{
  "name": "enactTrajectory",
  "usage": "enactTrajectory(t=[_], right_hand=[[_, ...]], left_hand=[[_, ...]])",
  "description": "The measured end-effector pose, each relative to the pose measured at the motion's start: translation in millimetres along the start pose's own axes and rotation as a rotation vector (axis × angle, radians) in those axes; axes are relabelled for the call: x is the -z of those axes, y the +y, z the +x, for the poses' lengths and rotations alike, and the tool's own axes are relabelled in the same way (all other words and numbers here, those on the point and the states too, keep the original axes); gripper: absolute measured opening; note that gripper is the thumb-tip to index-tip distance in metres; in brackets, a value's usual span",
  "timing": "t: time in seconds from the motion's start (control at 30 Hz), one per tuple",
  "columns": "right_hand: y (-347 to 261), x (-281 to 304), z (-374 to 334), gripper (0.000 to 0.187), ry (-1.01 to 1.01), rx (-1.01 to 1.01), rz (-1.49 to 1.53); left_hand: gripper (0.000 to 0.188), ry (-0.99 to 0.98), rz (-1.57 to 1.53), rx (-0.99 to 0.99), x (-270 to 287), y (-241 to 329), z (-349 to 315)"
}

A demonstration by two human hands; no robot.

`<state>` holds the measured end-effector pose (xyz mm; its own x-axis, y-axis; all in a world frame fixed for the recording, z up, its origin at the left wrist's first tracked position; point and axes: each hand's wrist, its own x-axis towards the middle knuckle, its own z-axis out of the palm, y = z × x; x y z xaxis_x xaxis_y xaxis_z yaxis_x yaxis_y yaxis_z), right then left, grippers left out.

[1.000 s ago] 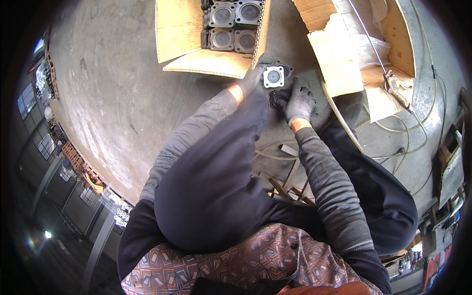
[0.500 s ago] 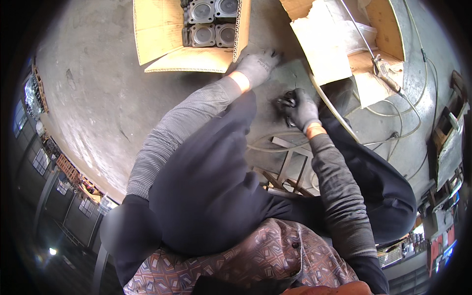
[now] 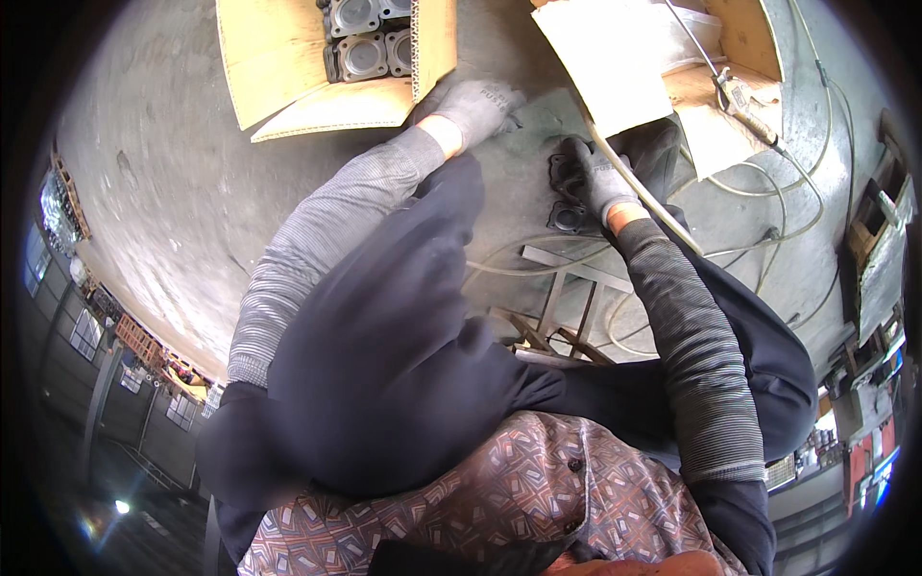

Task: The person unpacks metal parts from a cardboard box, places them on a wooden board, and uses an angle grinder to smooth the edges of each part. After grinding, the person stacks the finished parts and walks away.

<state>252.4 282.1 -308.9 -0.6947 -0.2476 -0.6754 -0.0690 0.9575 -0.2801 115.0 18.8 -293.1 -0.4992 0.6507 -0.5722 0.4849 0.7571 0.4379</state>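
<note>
My left hand (image 3: 476, 111) is in a grey work glove, close to the near right corner of an open cardboard box (image 3: 331, 113). Its fingers stretch to the right, and I see nothing held in them. Inside that box sit several grey metal castings (image 3: 363, 58) with round bores and bolt holes at their corners. My right hand (image 3: 603, 180), gloved too, closes on the right side of a dark metal casting (image 3: 567, 218) with a round opening, low over the floor between my legs. The fingers and a hose partly hide this casting.
At the upper right stands a second open cardboard box (image 3: 615, 72) with plastic lining. An air blow gun (image 3: 741, 104) lies over its flap, and its hose (image 3: 812, 182) loops across the floor. A low metal frame (image 3: 557, 298) is on the floor beneath me.
The view has shifted, so the boxes appear farther left. The casting at my right hand has turned from a blur to show its flat faces. My left hand stays beside the box.
</note>
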Motion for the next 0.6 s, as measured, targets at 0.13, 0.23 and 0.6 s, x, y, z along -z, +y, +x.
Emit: enactTrajectory(t=[0.13, 0.23, 0.6], right_hand=[[5, -11, 3, 0.051, -0.110, -0.077, -0.005], [11, -33, 13, 0.044, -0.056, -0.212, 0.227], [-8, -22, -2, 0.048, -0.050, -0.072, -0.001]], left_hand=[[0.051, -0.097, -0.399, 0.232, -13, 4, -8], [0.047, -0.152, -0.685, 0.240, -34, -2, -8], [0.036, 0.026, -1.459, 0.165, -62, -6, -21]])
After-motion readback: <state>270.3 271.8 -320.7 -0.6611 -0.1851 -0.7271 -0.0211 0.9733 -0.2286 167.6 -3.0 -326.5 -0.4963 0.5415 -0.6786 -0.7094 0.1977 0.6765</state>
